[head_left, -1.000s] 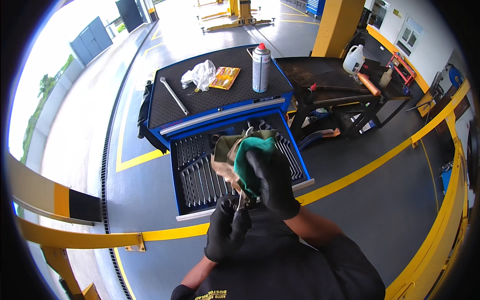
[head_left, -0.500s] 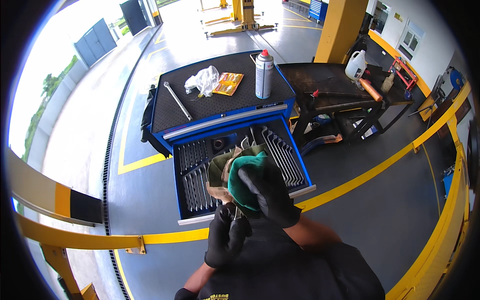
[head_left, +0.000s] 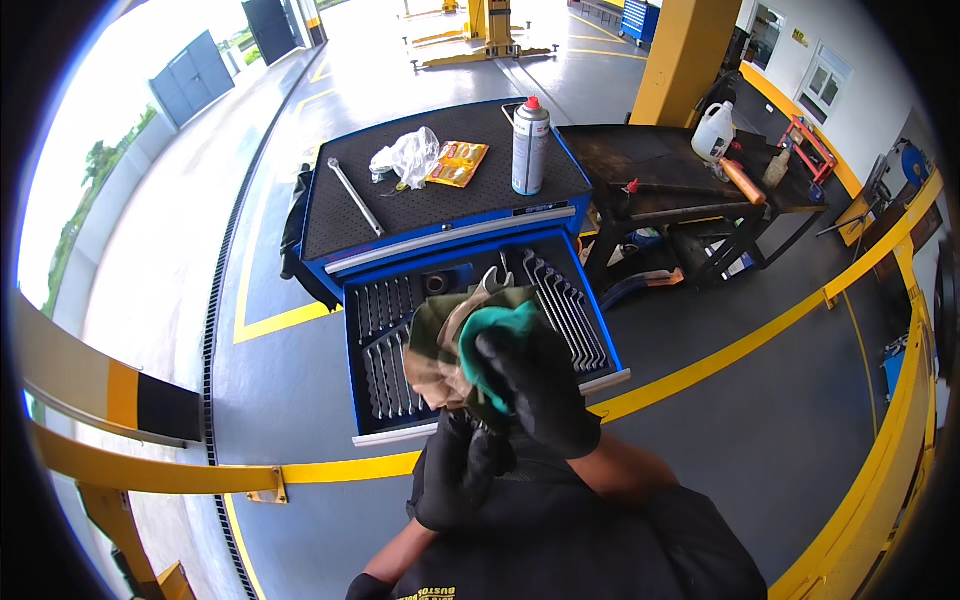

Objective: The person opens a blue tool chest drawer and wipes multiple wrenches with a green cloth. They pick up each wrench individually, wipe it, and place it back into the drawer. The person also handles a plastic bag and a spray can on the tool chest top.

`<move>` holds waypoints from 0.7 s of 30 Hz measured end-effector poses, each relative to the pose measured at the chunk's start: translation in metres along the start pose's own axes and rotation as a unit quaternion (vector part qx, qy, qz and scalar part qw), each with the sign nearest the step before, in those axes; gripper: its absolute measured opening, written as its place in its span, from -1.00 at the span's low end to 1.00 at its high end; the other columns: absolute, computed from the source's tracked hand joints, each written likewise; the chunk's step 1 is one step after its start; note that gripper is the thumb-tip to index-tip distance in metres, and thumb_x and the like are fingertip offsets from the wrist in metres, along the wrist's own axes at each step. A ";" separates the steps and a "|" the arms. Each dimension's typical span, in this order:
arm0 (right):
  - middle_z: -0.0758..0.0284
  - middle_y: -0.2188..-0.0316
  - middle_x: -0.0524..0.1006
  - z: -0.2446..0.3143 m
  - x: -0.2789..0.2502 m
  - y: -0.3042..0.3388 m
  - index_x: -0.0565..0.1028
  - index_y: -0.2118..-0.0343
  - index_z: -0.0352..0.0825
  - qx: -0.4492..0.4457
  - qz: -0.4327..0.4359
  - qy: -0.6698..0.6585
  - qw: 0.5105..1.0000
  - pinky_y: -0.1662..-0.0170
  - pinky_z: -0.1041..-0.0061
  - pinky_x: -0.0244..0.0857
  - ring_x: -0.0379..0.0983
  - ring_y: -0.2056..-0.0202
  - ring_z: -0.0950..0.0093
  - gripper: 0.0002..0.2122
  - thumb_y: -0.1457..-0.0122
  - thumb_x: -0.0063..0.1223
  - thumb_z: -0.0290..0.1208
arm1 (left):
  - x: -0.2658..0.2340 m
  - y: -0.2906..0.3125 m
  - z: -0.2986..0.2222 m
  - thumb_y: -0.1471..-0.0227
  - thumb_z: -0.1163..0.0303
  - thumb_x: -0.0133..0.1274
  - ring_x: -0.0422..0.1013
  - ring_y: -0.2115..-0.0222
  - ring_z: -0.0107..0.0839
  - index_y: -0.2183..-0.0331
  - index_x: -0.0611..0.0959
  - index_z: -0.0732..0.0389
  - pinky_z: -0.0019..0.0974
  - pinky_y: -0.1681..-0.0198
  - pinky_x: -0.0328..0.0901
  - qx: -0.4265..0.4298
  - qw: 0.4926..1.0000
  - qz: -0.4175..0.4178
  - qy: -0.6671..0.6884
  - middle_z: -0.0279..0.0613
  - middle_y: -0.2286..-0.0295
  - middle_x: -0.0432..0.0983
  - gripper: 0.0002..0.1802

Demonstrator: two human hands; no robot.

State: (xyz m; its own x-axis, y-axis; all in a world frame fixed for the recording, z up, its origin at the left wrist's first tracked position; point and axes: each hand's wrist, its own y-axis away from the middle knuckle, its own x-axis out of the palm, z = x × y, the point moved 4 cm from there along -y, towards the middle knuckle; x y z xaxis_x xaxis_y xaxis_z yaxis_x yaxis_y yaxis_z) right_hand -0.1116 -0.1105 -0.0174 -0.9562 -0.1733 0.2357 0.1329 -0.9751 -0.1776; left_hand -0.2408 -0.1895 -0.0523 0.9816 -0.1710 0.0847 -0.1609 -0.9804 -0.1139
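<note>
My right hand [head_left: 545, 395], in a black glove, is closed around a bunched green and brown cloth [head_left: 495, 335] over the open drawer. An open-ended wrench [head_left: 492, 283] pokes its jaw out above the cloth; most of its shaft is wrapped and hidden. Just below, my left hand [head_left: 462, 468], also black-gloved, is closed at the lower end of the wrench, though its fingertips are partly covered. Under both hands lies the drawer [head_left: 400, 437], with rows of wrenches [head_left: 565, 310] in a dark tray. The cloth's left side is smeared by motion.
On the blue tool cabinet [head_left: 330, 250] lie a long wrench [head_left: 355, 195], a crumpled plastic bag [head_left: 408, 158] and a yellow packet [head_left: 458, 163], beside a spray can [head_left: 530, 148]. A dark workbench [head_left: 640, 160] adjoins it, holding a white jug [head_left: 713, 132]. Yellow rails [head_left: 350, 473] curve around me.
The wrench's jaw now shows more plainly above the cloth. The cloth's left part has shifted slightly left and blurs. My left hand has moved a little right and down.
</note>
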 end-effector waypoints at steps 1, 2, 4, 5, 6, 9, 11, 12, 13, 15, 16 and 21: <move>0.29 0.27 0.55 -0.006 0.009 0.008 0.47 0.02 -0.38 0.057 0.005 -0.040 0.998 0.21 0.48 0.37 0.52 0.25 0.49 -0.69 -0.23 0.13 -0.36 | -0.003 -0.002 0.000 -0.28 0.31 -0.09 0.46 0.48 -0.51 0.16 0.44 0.30 -0.41 0.44 0.29 -0.001 1.000 -0.023 0.018 -0.26 0.49 0.51 -0.76; 0.25 0.26 0.53 0.000 0.009 0.008 0.43 -0.04 -0.37 0.030 0.002 -0.013 0.999 0.22 0.44 0.38 0.52 0.25 0.40 -0.65 -0.21 0.13 -0.40 | -0.002 -0.005 -0.004 -0.32 0.26 -0.16 0.43 0.48 -0.54 0.13 0.41 0.30 -0.42 0.42 0.29 0.019 1.000 -0.024 0.004 -0.28 0.49 0.49 -0.72; 0.20 0.24 0.52 0.008 0.003 0.005 0.38 -0.12 -0.36 -0.120 -0.014 0.154 0.981 0.23 0.38 0.39 0.52 0.27 0.28 -0.58 -0.19 0.14 -0.47 | -0.002 -0.005 -0.002 -0.32 0.28 -0.17 0.40 0.50 -0.55 0.15 0.41 0.28 -0.43 0.42 0.28 0.010 1.000 0.008 0.012 -0.28 0.50 0.47 -0.75; 0.19 0.24 0.51 0.008 -0.004 0.000 0.37 -0.14 -0.35 -0.238 -0.027 0.292 0.926 0.23 0.36 0.39 0.51 0.28 0.25 -0.55 -0.17 0.14 -0.49 | -0.002 -0.004 0.000 -0.32 0.29 -0.17 0.39 0.52 -0.55 0.16 0.42 0.28 -0.44 0.42 0.27 0.005 1.000 0.024 0.016 -0.28 0.51 0.46 -0.76; 0.18 0.24 0.51 0.008 -0.007 -0.002 0.35 -0.16 -0.34 -0.347 -0.040 0.423 0.836 0.23 0.34 0.39 0.51 0.29 0.21 -0.53 -0.16 0.15 -0.51 | -0.002 -0.001 0.000 -0.32 0.29 -0.17 0.38 0.52 -0.55 0.17 0.42 0.27 -0.44 0.42 0.27 0.014 0.999 0.029 0.004 -0.28 0.52 0.46 -0.76; 0.29 0.15 0.50 0.006 -0.020 -0.021 0.36 -0.15 -0.33 -0.322 -0.155 0.373 0.857 0.10 0.39 0.39 0.49 0.15 0.38 -0.61 -0.25 0.02 -0.55 | 0.000 0.002 0.000 -0.32 0.28 -0.17 0.35 0.54 -0.56 0.20 0.41 0.26 -0.45 0.42 0.26 0.046 0.997 0.046 -0.035 -0.27 0.53 0.44 -0.77; 0.27 0.14 0.48 0.017 -0.020 -0.018 0.40 -0.09 -0.35 -0.250 -0.144 0.299 0.910 0.11 0.44 0.38 0.47 0.13 0.43 -0.69 -0.30 -0.01 -0.47 | -0.001 0.003 -0.002 -0.32 0.29 -0.17 0.34 0.55 -0.56 0.21 0.41 0.26 -0.46 0.42 0.26 0.069 0.994 0.044 -0.073 -0.27 0.54 0.44 -0.78; 0.29 0.14 0.48 0.018 -0.018 -0.014 0.42 -0.06 -0.35 -0.157 -0.129 0.160 0.966 0.12 0.46 0.38 0.47 0.12 0.46 -0.72 -0.31 -0.02 -0.45 | 0.000 0.002 -0.004 -0.33 0.26 -0.19 0.31 0.58 -0.57 0.21 0.39 0.27 -0.46 0.46 0.23 0.075 0.994 0.035 -0.069 -0.26 0.57 0.42 -0.75; 0.30 0.14 0.48 0.011 -0.015 -0.011 0.43 -0.03 -0.36 -0.058 -0.110 0.017 0.992 0.13 0.49 0.38 0.46 0.12 0.49 -0.74 -0.32 -0.02 -0.43 | 0.002 0.001 -0.006 -0.34 0.23 -0.21 0.29 0.61 -0.57 0.22 0.37 0.28 -0.46 0.50 0.21 0.081 0.994 0.025 -0.065 -0.26 0.60 0.40 -0.72; 0.43 0.22 0.50 0.007 -0.016 -0.001 0.47 0.07 -0.33 -0.120 -0.145 0.062 0.980 0.20 0.60 0.37 0.46 0.21 0.64 -0.80 -0.33 0.00 -0.35 | 0.001 0.002 -0.007 -0.35 0.20 -0.23 0.26 0.64 -0.58 0.22 0.35 0.30 -0.47 0.54 0.18 0.082 0.995 0.007 -0.061 -0.25 0.63 0.37 -0.69; 0.46 0.25 0.51 0.001 -0.020 0.001 0.48 0.09 -0.32 -0.131 -0.160 0.069 0.976 0.22 0.62 0.37 0.46 0.24 0.67 -0.81 -0.33 0.01 -0.36 | 0.001 0.003 -0.006 -0.36 0.21 -0.23 0.25 0.64 -0.59 0.20 0.35 0.30 -0.47 0.54 0.18 0.077 0.995 0.000 -0.060 -0.25 0.63 0.36 -0.69; 0.28 0.23 0.51 -0.004 -0.008 0.014 0.46 0.03 -0.35 -0.072 -0.084 0.085 0.990 0.22 0.46 0.40 0.51 0.25 0.44 -0.75 -0.25 0.08 -0.47 | -0.003 0.003 -0.003 -0.34 0.29 -0.21 0.28 0.60 -0.60 0.18 0.37 0.30 -0.48 0.50 0.20 0.023 0.999 -0.036 -0.020 -0.30 0.59 0.37 -0.75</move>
State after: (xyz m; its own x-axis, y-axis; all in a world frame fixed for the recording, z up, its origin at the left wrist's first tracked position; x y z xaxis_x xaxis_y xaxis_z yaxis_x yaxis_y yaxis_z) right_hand -0.1028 -0.1219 -0.0259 -0.9935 0.0269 0.1106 -0.0579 -0.9560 -0.2877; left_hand -0.2448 -0.1927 -0.0495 0.9938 -0.0962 0.0550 -0.0867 -0.9841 -0.1552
